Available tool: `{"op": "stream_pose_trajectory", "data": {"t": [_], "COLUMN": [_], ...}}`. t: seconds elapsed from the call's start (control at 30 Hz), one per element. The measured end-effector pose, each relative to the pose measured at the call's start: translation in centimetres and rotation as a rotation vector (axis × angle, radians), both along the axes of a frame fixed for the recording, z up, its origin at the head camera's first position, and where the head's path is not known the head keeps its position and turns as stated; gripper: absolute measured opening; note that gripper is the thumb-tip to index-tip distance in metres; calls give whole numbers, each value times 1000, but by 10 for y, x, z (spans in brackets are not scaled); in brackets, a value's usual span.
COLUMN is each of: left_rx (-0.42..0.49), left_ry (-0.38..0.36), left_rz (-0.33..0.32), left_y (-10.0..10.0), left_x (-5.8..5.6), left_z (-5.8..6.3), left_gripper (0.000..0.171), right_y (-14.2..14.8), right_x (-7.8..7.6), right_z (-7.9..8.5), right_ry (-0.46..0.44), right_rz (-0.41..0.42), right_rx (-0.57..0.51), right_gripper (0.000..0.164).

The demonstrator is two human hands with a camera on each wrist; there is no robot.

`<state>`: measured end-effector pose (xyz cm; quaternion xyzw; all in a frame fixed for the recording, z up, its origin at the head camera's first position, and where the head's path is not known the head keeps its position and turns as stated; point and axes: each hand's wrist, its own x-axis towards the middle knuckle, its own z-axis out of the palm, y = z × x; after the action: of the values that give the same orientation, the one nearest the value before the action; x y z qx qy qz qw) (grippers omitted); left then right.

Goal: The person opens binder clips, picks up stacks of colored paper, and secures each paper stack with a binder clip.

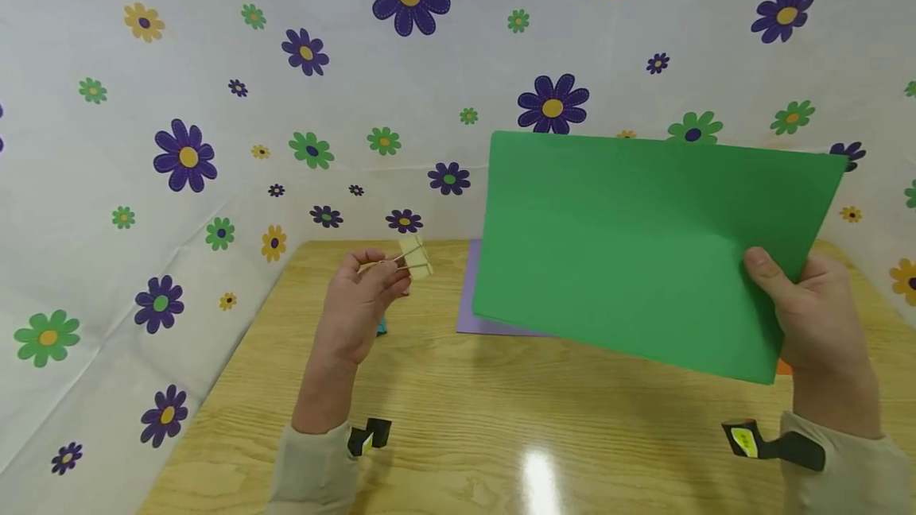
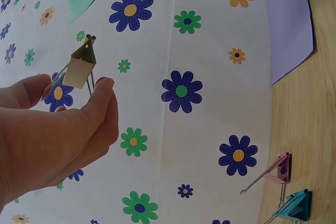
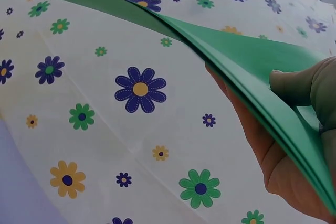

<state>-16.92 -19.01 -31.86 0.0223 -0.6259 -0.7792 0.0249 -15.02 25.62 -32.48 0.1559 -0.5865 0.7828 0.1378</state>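
My left hand [image 1: 365, 292] pinches the wire handles of a pale yellow binder clip [image 1: 416, 257] between thumb and fingers. In the left wrist view that binder clip [image 2: 80, 69] points up, its handles spread apart. My right hand [image 1: 816, 300] grips a small stack of green paper sheets [image 1: 630, 253] by the right edge, thumb on the near face. The sheets are raised above the table and tilted. In the right wrist view several green layers [image 3: 210, 59] lie together and bend slightly. A gap separates the yellow clip from the left edge of the green sheets.
Purple paper [image 1: 468, 300] lies on the wooden table [image 1: 444, 412], partly behind the green sheets. A pink binder clip [image 2: 281, 170] and a teal binder clip [image 2: 296, 206] sit on the table past my left hand. Something orange [image 1: 785, 368] shows under my right hand. Flower-printed white cloth [image 1: 236, 46] hangs behind.
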Motion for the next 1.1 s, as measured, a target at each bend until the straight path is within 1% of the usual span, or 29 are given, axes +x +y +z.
{"op": "stream_pose_trajectory", "data": {"t": [0.13, 0.3, 0.5, 0.8, 1.1], "left_rx": [13, 17, 19, 35, 11], "left_ry": [-8, -10, 0, 39, 62], "left_rz": [24, 36, 34, 21, 25], "left_y": [0, 0, 0, 3, 4], "left_x": [0, 0, 0, 3, 4], "left_z": [0, 0, 0, 2, 3], "left_gripper": [17, 15, 12, 10, 9], "right_y": [-1, -2, -3, -1, -1], "right_x": [0, 0, 1, 2, 4], "right_z": [1, 2, 2, 1, 3], "right_ry": [0, 2, -12, -20, -8], "right_rz": [6, 14, 31, 40, 45], "right_rx": [6, 23, 33, 59, 56], "right_gripper": [28, 28, 28, 29, 29]}}
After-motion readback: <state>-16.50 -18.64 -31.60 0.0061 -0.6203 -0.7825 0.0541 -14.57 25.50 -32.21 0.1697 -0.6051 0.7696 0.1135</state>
